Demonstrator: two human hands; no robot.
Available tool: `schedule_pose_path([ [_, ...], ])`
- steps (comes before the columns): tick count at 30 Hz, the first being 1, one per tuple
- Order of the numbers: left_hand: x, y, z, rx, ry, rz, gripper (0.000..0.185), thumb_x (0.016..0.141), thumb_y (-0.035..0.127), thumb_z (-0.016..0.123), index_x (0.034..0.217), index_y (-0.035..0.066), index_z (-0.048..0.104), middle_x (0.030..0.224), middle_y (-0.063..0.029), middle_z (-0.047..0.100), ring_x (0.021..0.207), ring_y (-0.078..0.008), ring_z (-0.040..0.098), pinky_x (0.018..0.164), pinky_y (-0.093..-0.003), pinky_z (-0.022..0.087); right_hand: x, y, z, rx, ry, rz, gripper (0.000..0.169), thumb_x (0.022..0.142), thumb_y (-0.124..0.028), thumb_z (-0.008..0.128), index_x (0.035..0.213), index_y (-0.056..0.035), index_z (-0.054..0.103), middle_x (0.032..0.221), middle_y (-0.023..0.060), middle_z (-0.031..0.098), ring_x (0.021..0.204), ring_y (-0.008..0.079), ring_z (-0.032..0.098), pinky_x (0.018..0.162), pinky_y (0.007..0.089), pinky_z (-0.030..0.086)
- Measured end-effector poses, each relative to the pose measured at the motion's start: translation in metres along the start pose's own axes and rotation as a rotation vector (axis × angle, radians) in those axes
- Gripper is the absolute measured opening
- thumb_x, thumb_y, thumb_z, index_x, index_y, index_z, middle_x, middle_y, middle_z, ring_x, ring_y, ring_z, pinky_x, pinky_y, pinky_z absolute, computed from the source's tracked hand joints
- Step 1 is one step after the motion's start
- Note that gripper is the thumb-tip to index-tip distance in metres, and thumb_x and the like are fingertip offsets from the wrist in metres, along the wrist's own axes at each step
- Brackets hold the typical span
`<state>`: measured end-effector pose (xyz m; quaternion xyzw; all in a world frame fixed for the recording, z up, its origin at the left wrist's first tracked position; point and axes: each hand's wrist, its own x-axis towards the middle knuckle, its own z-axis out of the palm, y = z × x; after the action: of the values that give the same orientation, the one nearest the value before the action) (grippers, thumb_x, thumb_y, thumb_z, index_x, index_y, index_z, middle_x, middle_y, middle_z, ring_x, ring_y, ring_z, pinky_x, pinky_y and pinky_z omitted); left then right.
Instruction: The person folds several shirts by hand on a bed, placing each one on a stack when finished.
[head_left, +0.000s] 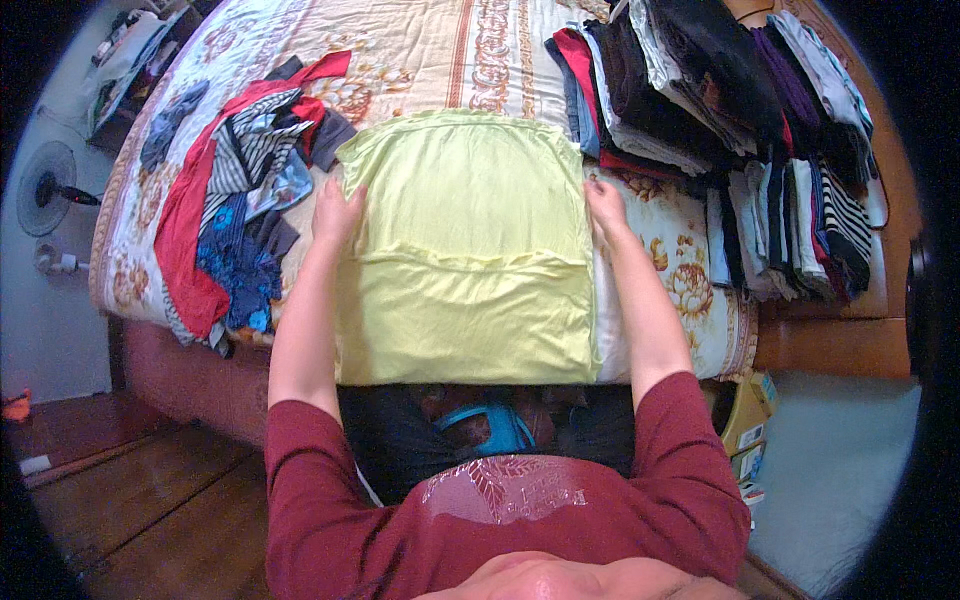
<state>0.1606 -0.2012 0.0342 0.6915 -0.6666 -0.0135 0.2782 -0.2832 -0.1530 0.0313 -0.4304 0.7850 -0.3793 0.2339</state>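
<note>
A pale yellow-green garment (472, 195) of thin cloth lies spread flat on the bed before me. Its lower part is folded up, and a ruffled hem (472, 259) crosses the middle. My left hand (337, 211) holds the garment's left edge, thumb on the cloth. At the opposite edge, my right hand (604, 202) pinches the fabric with bent fingers. Both hands are at about the same height along the sides, above the hem. The fingertips beneath the cloth are partly hidden.
Crumpled clothes, including a red garment (187, 247) and a striped one (244, 150), lie left on the floral bedspread (405, 45). Folded clothes (675, 82) are stacked at the right, with a row of upright folded ones (787, 225) nearer. A fan (49, 187) stands far left.
</note>
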Motion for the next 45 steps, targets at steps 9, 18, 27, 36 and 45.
schedule_pose_path([
  [9, 0.106, -0.037, 0.062, -0.334, -0.144, -0.296, 0.035, 0.079, 0.034, 0.059, 0.088, 0.000, 0.058, 0.087, -0.0206, 0.061, 0.084, -0.0322, 0.059, 0.073, -0.0388, 0.044, 0.086, 0.046, 0.037, 0.946, -0.429, 0.572, 0.053, 0.074, -0.042, 0.066, 0.107, -0.0020, 0.057, 0.098, 0.0118, 0.062, 0.086, 0.0240, 0.059, 0.079, 0.0359, 0.046],
  [18, 0.129, -0.054, 0.060, -0.491, -0.287, -0.247, 0.036, 0.077, 0.034, 0.063, 0.093, 0.003, 0.061, 0.075, -0.0063, 0.062, 0.065, -0.0150, 0.056, 0.062, -0.0290, 0.043, 0.084, 0.021, 0.023, 1.019, -0.694, 0.722, 0.033, 0.080, -0.025, 0.060, 0.104, -0.0023, 0.057, 0.093, 0.0118, 0.063, 0.080, 0.0229, 0.062, 0.075, 0.0363, 0.050],
  [27, 0.125, -0.025, 0.044, 0.121, -0.221, -0.052, 0.025, 0.086, 0.035, 0.046, 0.098, 0.013, 0.053, 0.085, -0.0151, 0.062, 0.080, -0.0351, 0.059, 0.068, -0.0435, 0.045, 0.085, 0.024, 0.057, 0.668, -0.022, 0.494, 0.050, 0.065, -0.021, 0.077, 0.101, 0.0072, 0.056, 0.096, 0.0134, 0.061, 0.079, 0.0222, 0.060, 0.070, 0.0330, 0.047],
  [36, -0.005, -0.011, -0.004, 0.298, -0.365, 0.382, 0.053, 0.086, 0.029, 0.046, 0.135, 0.020, 0.029, 0.142, -0.0066, 0.025, 0.130, -0.0253, 0.023, 0.103, -0.0512, 0.015, 0.087, 0.024, 0.047, 0.545, -0.084, 0.478, 0.061, 0.063, -0.032, 0.077, 0.103, 0.0092, 0.055, 0.102, 0.0152, 0.059, 0.085, 0.0234, 0.059, 0.074, 0.0328, 0.046],
  [45, -0.064, -0.013, -0.074, -0.124, -0.275, 0.180, 0.034, 0.081, 0.018, 0.058, 0.110, 0.002, 0.053, 0.102, -0.0179, 0.057, 0.095, -0.0312, 0.054, 0.080, -0.0357, 0.042, -0.021, 0.039, -0.008, 0.518, -0.006, -0.113, 0.028, 0.084, -0.029, 0.059, 0.089, -0.0016, 0.059, 0.088, 0.0072, 0.056, 0.082, 0.0175, 0.054, 0.070, 0.0301, 0.043],
])
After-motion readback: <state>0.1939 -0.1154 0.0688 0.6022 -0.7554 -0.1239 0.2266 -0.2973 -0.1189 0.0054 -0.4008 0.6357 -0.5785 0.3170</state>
